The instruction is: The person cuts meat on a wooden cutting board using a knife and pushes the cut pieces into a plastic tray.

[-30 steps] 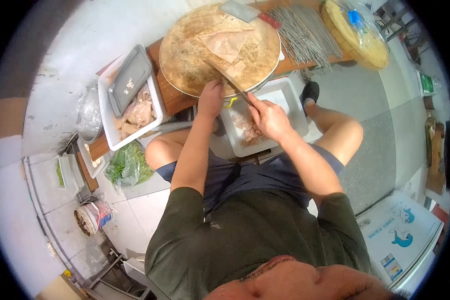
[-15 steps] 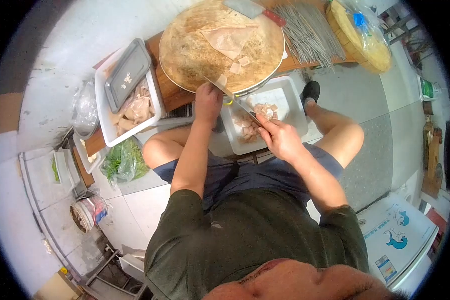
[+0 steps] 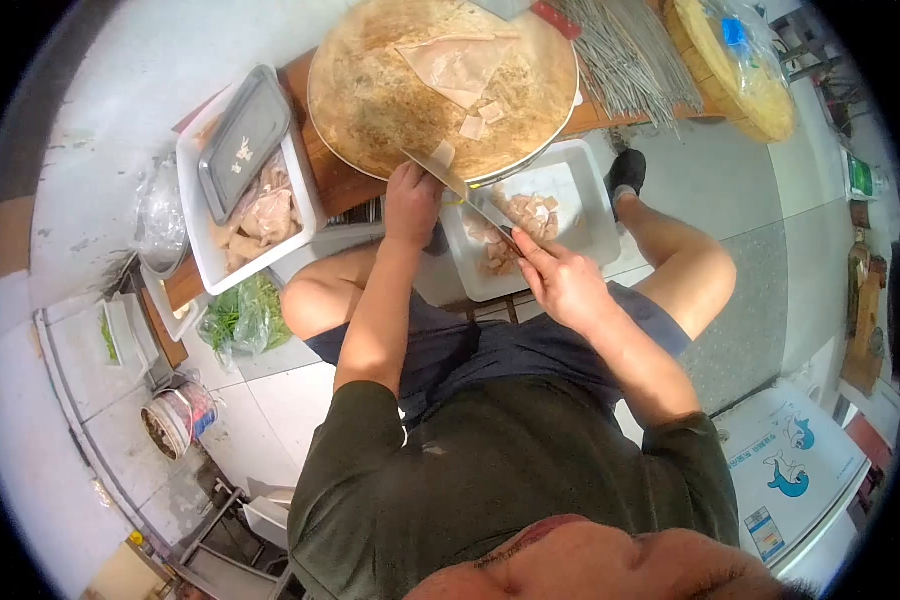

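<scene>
My right hand (image 3: 572,288) grips the handle of a long knife (image 3: 485,207), whose blade slants up to the left over the near rim of a round wooden chopping board (image 3: 370,110). At the blade's far end, my left hand (image 3: 413,202) is closed, its fingers curled against or just below the metal; what they hold is hidden. A small pale piece of meat (image 3: 442,154) lies just beyond the blade. Farther back on the board are a large flat sheet of pale meat (image 3: 460,68) and several cut pieces (image 3: 473,127). Below the knife, a white tub (image 3: 595,235) holds more cut pieces.
Left of the board stands a white bin (image 3: 202,245) of meat, with a grey tray (image 3: 245,150) resting on it. Bundled thin skewers (image 3: 635,65) and a red-handled cleaver (image 3: 555,18) lie behind on the right. Bagged greens (image 3: 250,318) sit beside my left knee.
The view has shifted slightly. The knife and both hands keep nearly the same places, and the meat on the board looks unchanged.
</scene>
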A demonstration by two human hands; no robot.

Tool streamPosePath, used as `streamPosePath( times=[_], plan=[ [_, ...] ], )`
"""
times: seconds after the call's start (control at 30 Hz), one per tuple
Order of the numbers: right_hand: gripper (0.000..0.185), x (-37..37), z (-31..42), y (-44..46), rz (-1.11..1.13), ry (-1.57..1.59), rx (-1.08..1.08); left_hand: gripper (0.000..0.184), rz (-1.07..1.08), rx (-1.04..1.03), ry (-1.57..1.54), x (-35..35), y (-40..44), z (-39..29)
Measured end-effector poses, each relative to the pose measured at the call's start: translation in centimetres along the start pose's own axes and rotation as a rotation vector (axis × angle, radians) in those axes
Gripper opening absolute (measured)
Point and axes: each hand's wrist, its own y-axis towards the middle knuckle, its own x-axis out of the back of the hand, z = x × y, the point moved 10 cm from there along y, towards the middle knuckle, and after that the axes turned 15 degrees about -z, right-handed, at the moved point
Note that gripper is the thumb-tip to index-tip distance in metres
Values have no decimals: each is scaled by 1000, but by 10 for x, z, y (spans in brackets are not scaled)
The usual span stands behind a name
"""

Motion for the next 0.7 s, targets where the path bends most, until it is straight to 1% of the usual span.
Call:
streamPosePath(
  times=[0.03,0.13,0.23,0.27,0.3,0.43,0.53,0.63,0.7],
  plan=[
    [44,-4,-2,3,7,3,-10,23,13,-22,19,-2,-3,0],
    [44,-19,-5,18,-27,16,-10,21,-25,31,-3,1,-4,1],
    [43,-39,-2,35,5,-49,-5,21,-33,110,-49,3,-2,5],
    [43,-44,1,38,10,-57,4,21,-37,89,-49,5,0,4],
    [43,-44,-1,40,61,-64,-62,20,-42,72,-48,7,0,3],
    [40,-24,-14,35,-56,38,-58,16,-57,8,-46,5,5,8],
    [38,1,-28,32,-107,32,-105,13,-100,84,18,1,10,13],
    [38,15,-47,24,-169,41,-142,13,-95,480,-12,-5,9,47],
    [39,18,-60,17,-173,48,-195,13,-204,430,-58,-5,26,42]
  ],
)
